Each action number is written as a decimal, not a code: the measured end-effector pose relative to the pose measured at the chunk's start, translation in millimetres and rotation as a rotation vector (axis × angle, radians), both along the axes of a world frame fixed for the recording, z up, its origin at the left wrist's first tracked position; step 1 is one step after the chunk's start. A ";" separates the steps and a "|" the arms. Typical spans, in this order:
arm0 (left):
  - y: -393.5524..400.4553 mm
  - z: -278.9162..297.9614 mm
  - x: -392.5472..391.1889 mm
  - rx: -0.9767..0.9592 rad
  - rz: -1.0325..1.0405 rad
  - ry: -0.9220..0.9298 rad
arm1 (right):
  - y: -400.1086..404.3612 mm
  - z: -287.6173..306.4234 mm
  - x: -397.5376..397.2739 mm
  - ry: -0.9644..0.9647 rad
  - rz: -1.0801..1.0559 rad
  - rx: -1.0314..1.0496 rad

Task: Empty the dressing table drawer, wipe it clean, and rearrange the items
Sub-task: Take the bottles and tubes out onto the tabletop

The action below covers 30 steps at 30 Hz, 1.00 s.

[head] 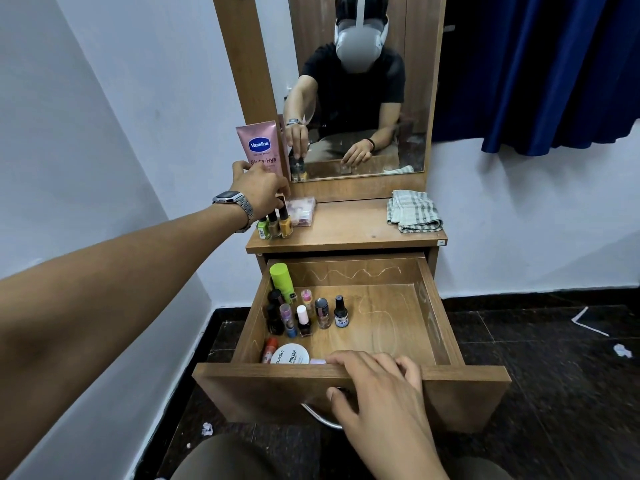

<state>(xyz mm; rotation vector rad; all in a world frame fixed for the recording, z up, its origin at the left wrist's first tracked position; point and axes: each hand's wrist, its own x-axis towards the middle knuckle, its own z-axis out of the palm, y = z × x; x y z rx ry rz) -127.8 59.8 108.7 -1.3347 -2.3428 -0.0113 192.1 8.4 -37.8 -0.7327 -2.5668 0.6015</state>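
The wooden drawer [436, 306] stands pulled out below the dressing table top [353, 233]. My right hand [381, 393] grips its front panel, fingers over the top edge. My left hand [261, 188] reaches to the table top's left end and pinches the cap of a yellow nail polish bottle [286, 226]. A brown bottle [274, 229] and a green bottle [263, 229] stand beside it. Several small bottles [304, 315], a lime-capped container [282, 280] and a white polish tub [290, 355] sit in the drawer's left half.
A pink Vaseline tube [263, 145] leans against the mirror frame. A pink clear box [303, 211] lies behind the bottles. A checked cloth [414, 211] is folded at the table top's right. A blue curtain [540, 71] hangs to the right. Paper scraps litter the dark floor.
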 end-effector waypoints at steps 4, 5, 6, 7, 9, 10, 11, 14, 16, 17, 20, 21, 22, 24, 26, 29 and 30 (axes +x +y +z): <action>-10.2 0.5 28.6 0.124 -0.059 -0.057 | -2.3 0.2 1.2 0.019 -0.008 0.017; -14.5 -0.7 39.5 0.172 -0.085 -0.065 | -2.4 0.0 1.7 0.021 -0.011 0.027; -20.1 -3.4 51.1 0.223 -0.117 -0.079 | -2.7 -0.1 2.1 0.020 -0.014 0.036; -26.8 -7.8 63.8 0.273 -0.152 -0.110 | -2.8 0.0 2.4 0.015 -0.015 0.044; -42.2 -22.4 89.2 0.335 -0.216 -0.241 | -3.0 0.4 2.8 0.000 -0.014 0.045; -49.4 -32.9 101.4 0.330 -0.227 -0.321 | -2.7 0.7 3.2 -0.005 -0.013 0.043; -56.5 -44.7 112.0 0.304 -0.217 -0.388 | -2.6 1.2 3.0 -0.012 -0.011 0.044; -74.1 -79.6 131.7 0.232 -0.120 -0.495 | -2.3 2.0 2.6 -0.035 -0.017 0.052; -84.6 -98.2 139.7 0.262 -0.064 -0.594 | -2.2 2.2 3.0 -0.040 -0.020 0.055; -89.7 -106.3 144.6 0.290 -0.048 -0.644 | -2.1 2.6 3.0 -0.036 -0.020 0.057; -102.4 -126.9 160.0 0.307 -0.041 -0.704 | -0.9 4.8 4.5 -0.042 -0.013 0.054; -105.1 -131.1 162.2 0.292 -0.039 -0.698 | 0.0 5.7 5.2 -0.053 -0.003 0.053; -107.3 -132.6 161.6 0.284 -0.038 -0.690 | 0.6 6.9 5.4 -0.066 0.010 0.050; -109.5 -131.4 155.7 0.305 -0.044 -0.699 | 1.8 10.7 6.3 -0.077 0.024 0.017; -112.1 -128.7 149.6 0.361 -0.026 -0.706 | 4.0 16.8 5.4 -0.035 0.023 -0.086; -115.8 -127.4 146.6 0.454 0.042 -0.699 | 16.1 27.5 -3.7 0.057 0.008 -0.308; -116.0 -126.8 146.8 0.472 0.059 -0.699 | 22.5 30.9 -9.3 0.081 0.002 -0.336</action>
